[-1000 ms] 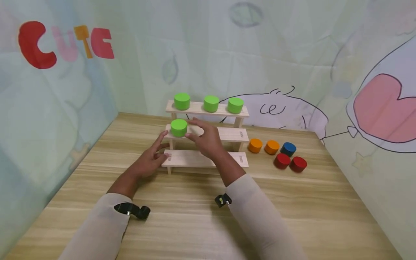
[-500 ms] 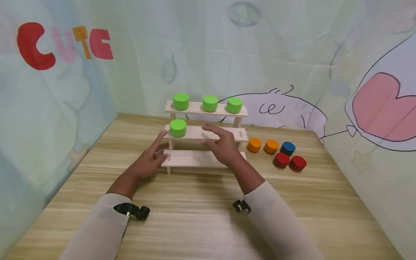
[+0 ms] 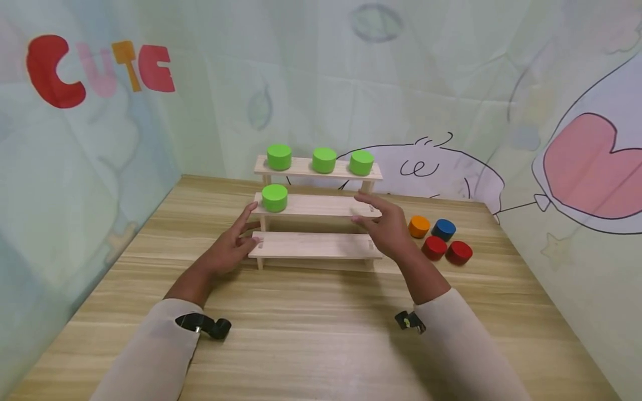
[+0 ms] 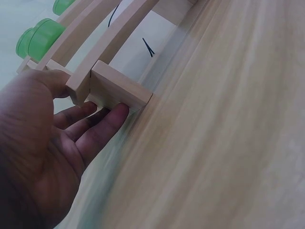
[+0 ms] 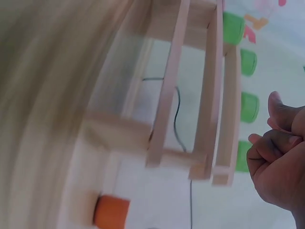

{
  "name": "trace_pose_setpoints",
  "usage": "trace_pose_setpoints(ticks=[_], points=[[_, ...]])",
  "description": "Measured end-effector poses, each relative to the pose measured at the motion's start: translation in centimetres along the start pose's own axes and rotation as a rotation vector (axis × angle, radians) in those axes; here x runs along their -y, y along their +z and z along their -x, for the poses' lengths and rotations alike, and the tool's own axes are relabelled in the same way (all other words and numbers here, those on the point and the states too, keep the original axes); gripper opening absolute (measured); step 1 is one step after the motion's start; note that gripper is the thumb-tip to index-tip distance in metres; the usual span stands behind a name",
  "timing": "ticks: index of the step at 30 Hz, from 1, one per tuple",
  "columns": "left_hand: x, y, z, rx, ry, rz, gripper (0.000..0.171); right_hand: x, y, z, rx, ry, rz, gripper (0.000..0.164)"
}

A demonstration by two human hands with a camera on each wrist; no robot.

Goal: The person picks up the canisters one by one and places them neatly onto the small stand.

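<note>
A three-tier pale wooden stand (image 3: 313, 245) is on the table. My left hand (image 3: 229, 250) grips its left end, thumb at the end of the lower shelf; in the left wrist view the fingers (image 4: 102, 131) press on the side leg. Three green round blocks (image 3: 324, 160) line the top shelf. One more green block (image 3: 275, 198) sits at the left of the middle shelf. My right hand (image 3: 388, 228) hovers by the stand's right end, holding nothing, with index finger and thumb apart. It hides part of the table behind it.
Right of the stand lie an orange block (image 3: 418, 226), a blue block (image 3: 444, 229) and two red blocks, one (image 3: 434, 248) beside the other (image 3: 459, 253). Another orange block (image 5: 112, 211) shows in the right wrist view. Printed cloth (image 3: 215, 111) encloses the table's back and sides.
My right hand has moved away from the green block on the middle shelf, rightward across the stand to its right end. That block stays on the shelf; my left hand has kept its place.
</note>
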State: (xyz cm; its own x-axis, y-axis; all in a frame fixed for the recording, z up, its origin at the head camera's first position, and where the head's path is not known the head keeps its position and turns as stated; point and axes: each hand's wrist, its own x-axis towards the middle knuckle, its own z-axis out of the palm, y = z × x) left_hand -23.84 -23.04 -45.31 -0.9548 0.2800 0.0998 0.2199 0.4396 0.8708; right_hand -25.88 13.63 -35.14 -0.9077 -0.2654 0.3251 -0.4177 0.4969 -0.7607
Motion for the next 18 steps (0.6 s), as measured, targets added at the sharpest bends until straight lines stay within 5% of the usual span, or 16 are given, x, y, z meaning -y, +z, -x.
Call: trace_pose_setpoints(ticks=[4, 11, 18], points=[[-0.5, 0.1, 0.1, 0.001, -0.021, -0.004, 0.078, -1.1, -1.5, 0.8, -0.034, 0.052, 0.058, 0.053], [-3.5, -0.1, 1.3, 0.014, -0.041, -0.005, 0.078, -2.7, -4.2, 1.8, -0.079, 0.121, 0.097, 0.052], [-0.6, 0.1, 0.2, -0.002, -0.038, 0.006, 0.078, -4.1, -6.9, 2.8, -0.074, 0.226, 0.09, 0.052]])
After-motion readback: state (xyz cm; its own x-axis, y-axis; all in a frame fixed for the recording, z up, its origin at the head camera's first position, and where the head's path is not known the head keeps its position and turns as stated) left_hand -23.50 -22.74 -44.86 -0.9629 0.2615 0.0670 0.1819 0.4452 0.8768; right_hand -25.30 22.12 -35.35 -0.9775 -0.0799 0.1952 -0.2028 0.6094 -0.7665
